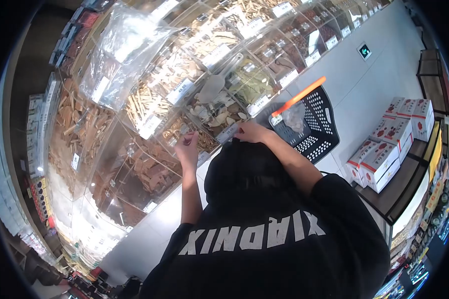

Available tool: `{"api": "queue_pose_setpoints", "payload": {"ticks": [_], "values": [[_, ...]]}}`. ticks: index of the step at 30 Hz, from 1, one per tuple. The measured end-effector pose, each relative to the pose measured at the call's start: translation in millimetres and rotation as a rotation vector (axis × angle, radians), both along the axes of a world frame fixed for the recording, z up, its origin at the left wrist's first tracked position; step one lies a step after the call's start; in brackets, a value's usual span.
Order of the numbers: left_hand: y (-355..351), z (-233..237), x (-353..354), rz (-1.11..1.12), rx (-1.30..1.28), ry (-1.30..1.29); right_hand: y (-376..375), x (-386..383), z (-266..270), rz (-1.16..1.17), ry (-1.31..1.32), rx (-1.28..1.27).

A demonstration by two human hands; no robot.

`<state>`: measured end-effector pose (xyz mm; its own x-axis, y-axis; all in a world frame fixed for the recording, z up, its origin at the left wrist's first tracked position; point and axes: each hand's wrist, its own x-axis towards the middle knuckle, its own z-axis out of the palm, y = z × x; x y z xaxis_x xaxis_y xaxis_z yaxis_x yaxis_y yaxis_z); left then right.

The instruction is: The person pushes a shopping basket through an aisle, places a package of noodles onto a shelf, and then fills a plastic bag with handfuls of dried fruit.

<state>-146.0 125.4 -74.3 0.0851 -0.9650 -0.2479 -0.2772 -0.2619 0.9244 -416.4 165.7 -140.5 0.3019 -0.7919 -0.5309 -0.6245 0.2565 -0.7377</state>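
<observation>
My left hand [187, 143] is closed, its fingers pinched together over a bin of small tan pieces [177, 124]. I cannot tell what, if anything, sits between them. To its right, my right hand [252, 132] is also closed, fingertips curled at the upper edge of my black clothing [239, 169]; whatever they hold is hidden. Just beyond the right hand is a bin of pale dried slices [219, 114] with a scoop-like grey piece [211, 88] in it. A price label [228, 133] on its front lies beside the right fingertips.
A black shopping basket [326, 119] with an orange handle [299, 97] stands at right, holding a clear plastic bag [294, 117]. A large clear plastic bag [127, 55] covers bins at upper left. White boxes [384, 154] are stacked on a dark shelf [409, 184].
</observation>
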Motion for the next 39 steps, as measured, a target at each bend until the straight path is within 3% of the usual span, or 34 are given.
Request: {"api": "queue_pose_setpoints", "payload": {"ticks": [12, 19, 29, 34, 39], "values": [[28, 8, -99, -0.162, 0.093, -0.119, 70, -98, -91, -0.01, 0.112, 0.159], [68, -4, -115, -0.164, 0.13, -0.076, 73, -113, -115, 0.208, 0.083, 0.226], [106, 2, -77, 0.045, 0.107, -0.034, 64, -91, -106, 0.395, 0.053, 0.317], [89, 4, -45, 0.089, 0.042, -0.101, 59, -67, -113, 0.427, 0.066, 0.326], [58, 14, -7, 0.138, -0.013, -0.168, 45, -40, -88, 0.541, 0.071, 0.233]]}}
